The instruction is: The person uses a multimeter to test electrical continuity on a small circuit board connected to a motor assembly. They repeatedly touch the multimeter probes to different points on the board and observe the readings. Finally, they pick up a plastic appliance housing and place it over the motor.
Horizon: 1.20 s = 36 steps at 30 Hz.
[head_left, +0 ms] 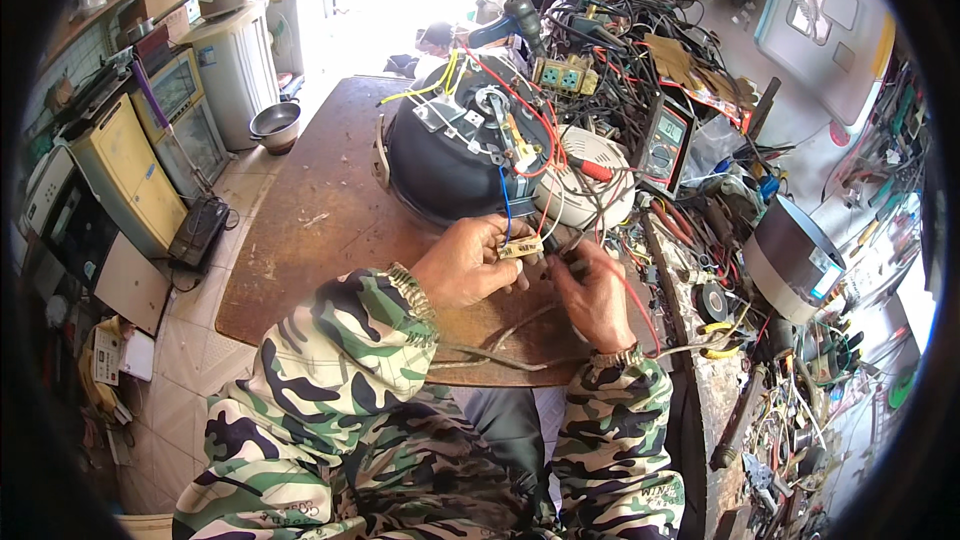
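My left hand (pixel 468 262) pinches a small beige rectangular block (pixel 520 247) with dark printing. A blue wire (pixel 506 195) runs down to the block from an upturned black rounded appliance (pixel 430 155), whose underside shows metal plates and loose red, white and yellow wires. Just right of the block, my right hand (pixel 592 290) has its fingers closed around something dark and thin, mostly hidden by the fingers. A red lead (pixel 642 312) curves past that hand, and a grey cord (pixel 500 358) lies below both hands.
Behind the right hand sit a cream plastic housing (pixel 590 190), a red probe (pixel 592 169) and a multimeter (pixel 664 145). Tangled cables and tools heap along the right, with a cylindrical metal shell (pixel 793 258). The brown wooden table (pixel 300 250) extends left; cabinets line the wall.
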Tool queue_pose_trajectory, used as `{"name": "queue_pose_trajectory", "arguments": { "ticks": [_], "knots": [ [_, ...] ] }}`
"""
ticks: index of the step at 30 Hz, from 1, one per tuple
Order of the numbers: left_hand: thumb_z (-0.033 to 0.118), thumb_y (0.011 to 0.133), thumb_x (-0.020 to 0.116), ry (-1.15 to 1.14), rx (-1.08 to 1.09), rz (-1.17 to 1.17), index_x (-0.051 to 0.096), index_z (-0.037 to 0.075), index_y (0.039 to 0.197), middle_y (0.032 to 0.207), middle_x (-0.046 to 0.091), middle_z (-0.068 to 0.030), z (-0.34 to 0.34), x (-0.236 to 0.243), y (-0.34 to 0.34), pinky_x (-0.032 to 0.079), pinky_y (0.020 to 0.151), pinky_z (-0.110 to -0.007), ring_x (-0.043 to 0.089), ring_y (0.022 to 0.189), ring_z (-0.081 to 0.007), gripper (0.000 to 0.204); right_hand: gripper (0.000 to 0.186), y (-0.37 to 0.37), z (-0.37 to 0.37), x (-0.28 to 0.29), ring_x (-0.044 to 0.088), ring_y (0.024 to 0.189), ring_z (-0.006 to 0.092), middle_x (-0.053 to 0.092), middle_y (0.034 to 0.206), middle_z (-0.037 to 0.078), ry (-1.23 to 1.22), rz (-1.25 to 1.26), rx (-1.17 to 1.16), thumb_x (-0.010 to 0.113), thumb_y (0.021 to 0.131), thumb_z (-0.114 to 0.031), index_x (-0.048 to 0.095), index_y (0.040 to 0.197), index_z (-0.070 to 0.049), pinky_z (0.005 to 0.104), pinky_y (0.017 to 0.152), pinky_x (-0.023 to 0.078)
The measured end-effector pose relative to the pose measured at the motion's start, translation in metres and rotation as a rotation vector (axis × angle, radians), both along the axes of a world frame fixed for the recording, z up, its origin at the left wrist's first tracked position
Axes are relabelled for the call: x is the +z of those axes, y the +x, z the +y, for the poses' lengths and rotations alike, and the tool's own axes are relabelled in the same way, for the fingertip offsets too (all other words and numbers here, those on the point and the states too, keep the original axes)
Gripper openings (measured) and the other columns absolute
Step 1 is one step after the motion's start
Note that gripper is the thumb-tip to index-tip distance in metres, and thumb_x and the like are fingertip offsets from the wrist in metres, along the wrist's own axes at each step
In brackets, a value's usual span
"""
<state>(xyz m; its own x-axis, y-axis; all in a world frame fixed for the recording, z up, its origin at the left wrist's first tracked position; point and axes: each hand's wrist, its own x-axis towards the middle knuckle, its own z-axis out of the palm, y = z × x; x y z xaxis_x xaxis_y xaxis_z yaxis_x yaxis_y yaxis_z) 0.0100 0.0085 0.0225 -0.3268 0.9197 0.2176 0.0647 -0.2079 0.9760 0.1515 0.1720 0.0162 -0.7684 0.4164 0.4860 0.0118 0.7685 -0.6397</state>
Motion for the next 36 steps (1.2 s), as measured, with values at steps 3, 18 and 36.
{"name": "queue_pose_trajectory", "arguments": {
  "ticks": [3,18,36],
  "knots": [
    [-0.003,0.091,0.052,0.010,-0.003,-0.007,0.050,-0.003,0.131,0.111,0.064,-0.0105,-0.005,-0.003,-0.004,0.055,0.075,-0.029,0.067,0.088,-0.0153,0.040,0.016,-0.003,-0.006,0.002,0.066,0.073,0.0300,0.065,0.080,0.020,-0.083,0.000,0.076,0.069,0.081,-0.009,0.063,0.091,0.003,0.0376,0.067,0.050],
    [-0.005,0.090,0.052,-0.053,-0.083,0.015,0.047,-0.004,0.133,0.114,0.065,-0.0107,0.002,0.003,-0.004,0.054,0.080,-0.030,0.068,0.093,-0.0177,0.044,0.018,-0.011,0.029,0.052,0.054,0.063,0.0092,0.066,0.070,0.001,-0.352,-0.248,0.120,0.070,0.087,-0.015,0.073,0.092,0.002,0.0268,0.056,0.042],
    [0.009,0.097,0.060,-0.100,-0.047,-0.007,0.052,-0.004,0.128,0.108,0.066,-0.0086,-0.003,0.004,-0.006,0.055,0.079,-0.030,0.066,0.088,-0.0141,0.034,0.018,-0.019,0.052,0.009,0.060,0.065,0.0160,0.066,0.069,0.011,-0.291,-0.363,0.391,0.071,0.081,-0.014,0.071,0.088,0.003,0.0342,0.062,0.049]
  ]
}}
